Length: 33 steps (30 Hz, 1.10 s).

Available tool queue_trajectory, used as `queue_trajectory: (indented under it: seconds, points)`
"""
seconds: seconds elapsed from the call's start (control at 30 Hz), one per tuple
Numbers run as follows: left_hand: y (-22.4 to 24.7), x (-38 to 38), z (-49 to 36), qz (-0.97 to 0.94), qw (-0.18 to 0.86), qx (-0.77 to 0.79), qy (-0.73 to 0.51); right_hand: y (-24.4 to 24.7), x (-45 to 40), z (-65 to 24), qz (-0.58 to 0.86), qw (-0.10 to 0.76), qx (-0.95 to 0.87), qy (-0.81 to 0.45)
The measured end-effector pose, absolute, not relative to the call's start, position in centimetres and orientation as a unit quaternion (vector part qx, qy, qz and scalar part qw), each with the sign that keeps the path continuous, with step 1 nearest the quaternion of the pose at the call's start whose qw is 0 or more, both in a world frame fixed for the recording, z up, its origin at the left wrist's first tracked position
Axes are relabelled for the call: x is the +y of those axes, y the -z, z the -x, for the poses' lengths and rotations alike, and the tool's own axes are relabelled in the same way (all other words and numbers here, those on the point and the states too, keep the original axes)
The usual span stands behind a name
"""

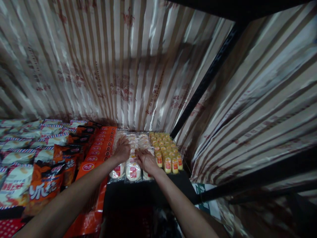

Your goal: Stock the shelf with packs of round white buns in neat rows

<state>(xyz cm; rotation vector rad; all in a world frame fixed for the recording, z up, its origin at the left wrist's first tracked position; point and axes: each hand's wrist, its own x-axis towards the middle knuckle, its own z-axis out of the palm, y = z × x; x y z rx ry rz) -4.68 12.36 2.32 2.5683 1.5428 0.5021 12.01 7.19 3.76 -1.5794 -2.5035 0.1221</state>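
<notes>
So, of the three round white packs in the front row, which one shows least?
The right pack, nearest the yellow packs: the right hand and wrist partly hide it. The left and middle packs show more of their faces.

Head-worn view, above and behind both hands [122, 149] [147, 160], facing forward and down, black shelf [133, 192] near

Against the matt skin of my left hand [122, 148] and right hand [147, 161], the round packets [133, 172] look clad in thin, clear, shiny plastic. To me the yellow packets [167, 164] seem smoothly wrapped; the orange bags [46, 185] look like glossy, crinkled film. The striped sheeting [153, 49] resembles rippled, sheeny plastic, the black post [210, 76] dull metal, the shelf [126, 191] matt and smooth.
</notes>
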Motion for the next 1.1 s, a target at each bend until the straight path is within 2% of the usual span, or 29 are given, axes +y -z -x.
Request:
queue_trajectory:
  seconds: [0.37,0.53,0.67,0.9,1.1]
  points:
    - [-2.7,12.2,4.5,-0.845,0.042,0.509,-0.158,-4.4,7.3,-12.3,0.486,0.069,-0.866,-0.098]
    - [-2.5,12.5,4.3,-0.847,0.028,0.507,-0.158,-5.2,6.8,-12.1,0.542,0.054,-0.837,-0.049]
    - [-3.0,12.3,4.3,-0.846,0.006,0.505,-0.171,-5.3,6.6,-12.4,0.532,0.052,-0.843,-0.051]
    - [-2.7,7.4,5.1,-0.861,-0.088,0.450,-0.221,-4.2,6.7,-12.9,0.512,0.122,-0.848,-0.065]
    - [-0.6,0.9,5.1,-0.838,-0.105,0.469,-0.259,-4.4,3.4,-11.9,0.592,0.226,-0.771,-0.058]
